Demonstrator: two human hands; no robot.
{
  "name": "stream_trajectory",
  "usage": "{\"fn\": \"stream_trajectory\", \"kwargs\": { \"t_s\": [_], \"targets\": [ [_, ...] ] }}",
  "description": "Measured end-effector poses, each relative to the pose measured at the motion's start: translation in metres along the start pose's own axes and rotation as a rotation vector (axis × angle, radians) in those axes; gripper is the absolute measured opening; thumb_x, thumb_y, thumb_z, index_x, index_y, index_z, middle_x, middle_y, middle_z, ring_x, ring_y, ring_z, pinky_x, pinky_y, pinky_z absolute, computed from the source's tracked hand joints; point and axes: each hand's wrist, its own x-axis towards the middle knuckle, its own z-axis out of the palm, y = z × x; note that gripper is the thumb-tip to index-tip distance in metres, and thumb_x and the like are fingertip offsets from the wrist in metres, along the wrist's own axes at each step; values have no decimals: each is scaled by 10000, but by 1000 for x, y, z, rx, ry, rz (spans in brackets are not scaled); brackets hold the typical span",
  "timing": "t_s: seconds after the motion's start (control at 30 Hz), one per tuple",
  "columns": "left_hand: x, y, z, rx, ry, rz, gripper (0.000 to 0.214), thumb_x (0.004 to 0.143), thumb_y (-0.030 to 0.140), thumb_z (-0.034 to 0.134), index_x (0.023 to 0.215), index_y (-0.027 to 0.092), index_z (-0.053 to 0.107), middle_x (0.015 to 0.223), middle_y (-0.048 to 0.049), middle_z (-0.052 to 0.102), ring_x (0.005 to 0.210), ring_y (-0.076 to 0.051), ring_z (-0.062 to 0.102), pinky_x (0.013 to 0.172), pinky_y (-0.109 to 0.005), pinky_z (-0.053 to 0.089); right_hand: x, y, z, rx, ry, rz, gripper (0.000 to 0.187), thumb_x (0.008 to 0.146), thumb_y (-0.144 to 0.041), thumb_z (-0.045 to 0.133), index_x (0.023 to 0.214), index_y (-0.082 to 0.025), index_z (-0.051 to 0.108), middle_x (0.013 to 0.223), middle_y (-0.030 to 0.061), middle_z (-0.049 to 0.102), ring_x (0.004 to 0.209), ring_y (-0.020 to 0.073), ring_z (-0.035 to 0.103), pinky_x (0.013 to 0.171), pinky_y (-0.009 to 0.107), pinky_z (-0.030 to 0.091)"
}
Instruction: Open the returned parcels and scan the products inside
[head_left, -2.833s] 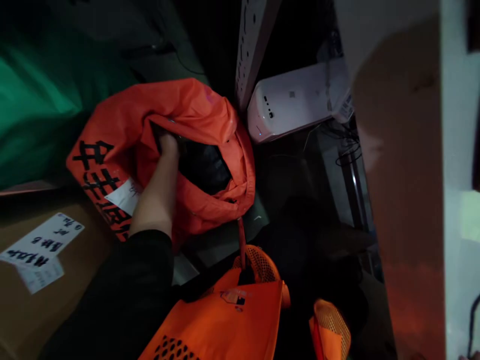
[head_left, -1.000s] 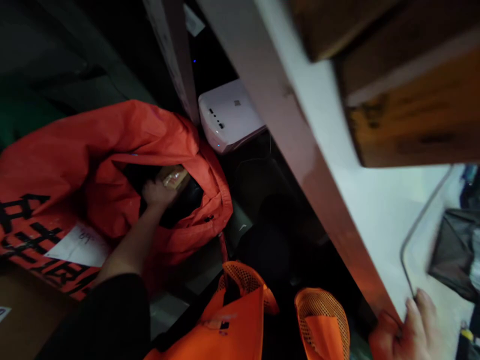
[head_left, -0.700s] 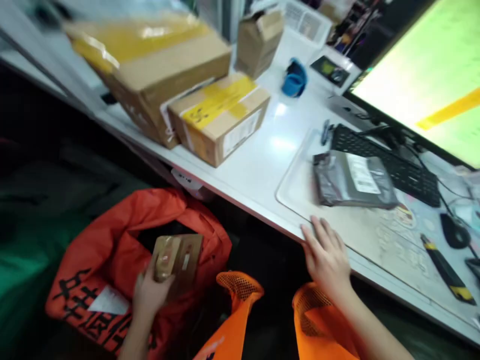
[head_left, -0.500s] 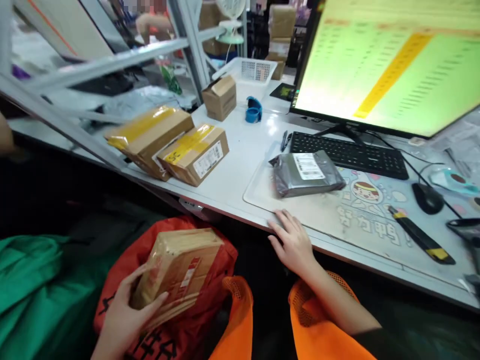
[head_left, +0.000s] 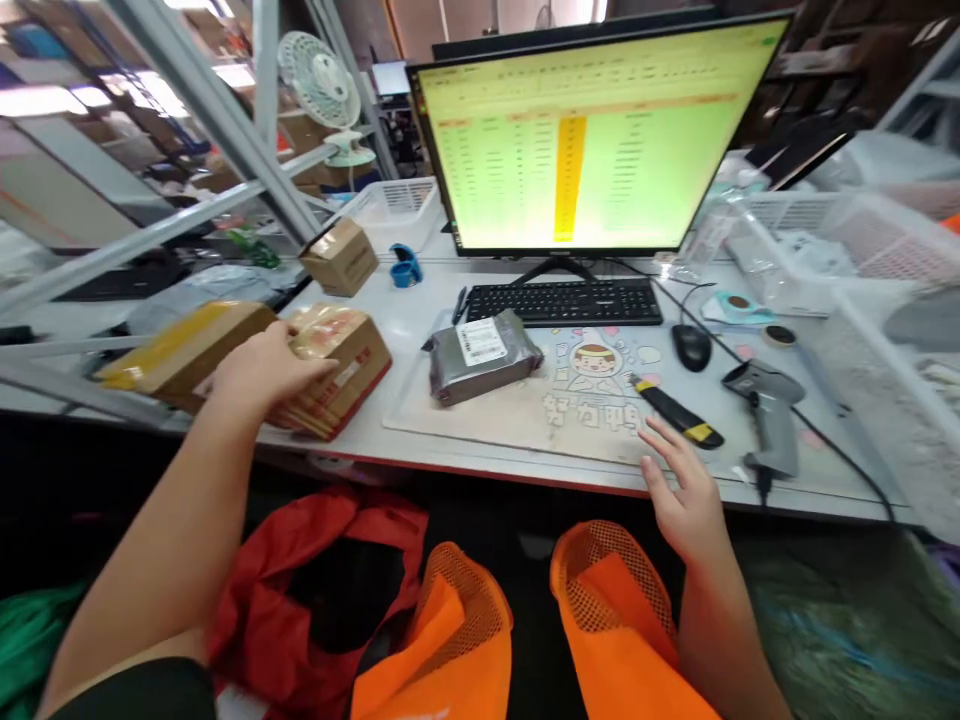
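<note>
My left hand (head_left: 259, 372) grips a taped cardboard box (head_left: 351, 378) with red print, at the left of the desk by its front edge. A larger carton (head_left: 202, 335) with yellow tape lies just left of that hand, partly covered by it. My right hand (head_left: 686, 495) is open at the desk's front edge, fingers apart and holding nothing. Close to its fingertips lies a black and yellow utility knife (head_left: 679, 412). On the desk mat, between the hands, rests a grey plastic parcel (head_left: 484, 360) with a white label.
Behind the mat stand a keyboard (head_left: 562, 302) and a monitor (head_left: 600, 170). A mouse (head_left: 691, 346) and a barcode scanner (head_left: 769, 415) lie to the right, beside white baskets (head_left: 862, 235). A small carton (head_left: 341, 258) and blue tape (head_left: 405, 268) sit at back left. Below the desk is a red bag (head_left: 277, 590).
My left hand has lifted the box from above the red bag onto the desk beside the other cartons. The view has turned right, and my right hand has shifted right along the edge.
</note>
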Motion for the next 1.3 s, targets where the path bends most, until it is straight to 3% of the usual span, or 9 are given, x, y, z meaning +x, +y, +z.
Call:
{"fn": "stream_trajectory", "kwargs": {
  "t_s": [0.13,0.2,0.37,0.5,0.73,0.87,1.07,1.2,1.3],
  "targets": [
    [-3,21,23,25,314,166,818,884,658,689,1454,86,556,1553,-249,549,1508,-537,449,1188,-715,424,-16,35,-51,-164,162,59,330,1062,-422,593,1288,-245,754,1461,100,690,1344,313,666,1176,514,518],
    [-22,45,44,-139,470,351,730,941,575,601,1487,94,546,1621,-210,514,1551,-434,438,1278,-593,378,-19,63,-76,-287,281,112,389,1051,-460,604,1330,-231,749,1433,118,703,1337,352,668,1195,553,487],
    [-51,122,112,-334,-49,272,714,1006,674,356,1302,131,712,1277,-237,749,1243,-447,695,1043,-549,553,-6,117,-110,-511,394,205,419,1017,-416,685,1352,-178,767,1369,181,724,1309,389,678,1149,485,506],
    [-45,149,152,-597,-56,255,704,991,633,420,1299,77,723,1286,-286,730,1314,-476,643,1131,-577,489,24,99,-102,-474,300,110,446,1053,-478,608,1312,-153,770,1399,182,699,1337,389,652,1182,522,487],
    [-50,141,182,-874,-81,203,629,964,531,552,1429,118,649,1453,-209,681,1409,-386,603,1234,-519,442,159,36,-25,-483,-321,-183,461,1060,-439,531,1390,-181,722,1471,156,657,1441,370,545,1240,582,446],
    [-69,132,189,-1097,-102,294,764,862,533,693,1519,160,586,1526,-170,644,1445,-376,583,1277,-522,407,234,51,38,-654,-543,-43,503,1011,-319,592,1433,-65,691,1550,235,578,1514,418,447,1272,578,390],
    [-93,105,180,-1332,113,264,980,778,524,818,1610,153,456,1631,-199,530,1519,-372,518,1308,-511,375,262,79,94,-690,-467,71,535,1034,-371,607,1503,-114,643,1757,229,292,1651,463,164,1299,708,219],
    [-86,67,142,-1451,483,174,1079,745,527,860,1641,165,378,1669,-213,465,1540,-368,494,1320,-524,354,268,79,109,-686,-444,80,459,1051,-426,577,1335,-114,758,1774,216,259,1656,466,138,1294,748,162],
    [-69,50,90,-1368,450,271,1055,727,532,869,1625,219,414,1607,-170,554,1480,-354,560,1274,-516,431,275,71,101,-678,-445,86,486,1039,-441,575,1373,-130,740,1767,212,284,1643,470,192,1269,783,179]
  ]
}}
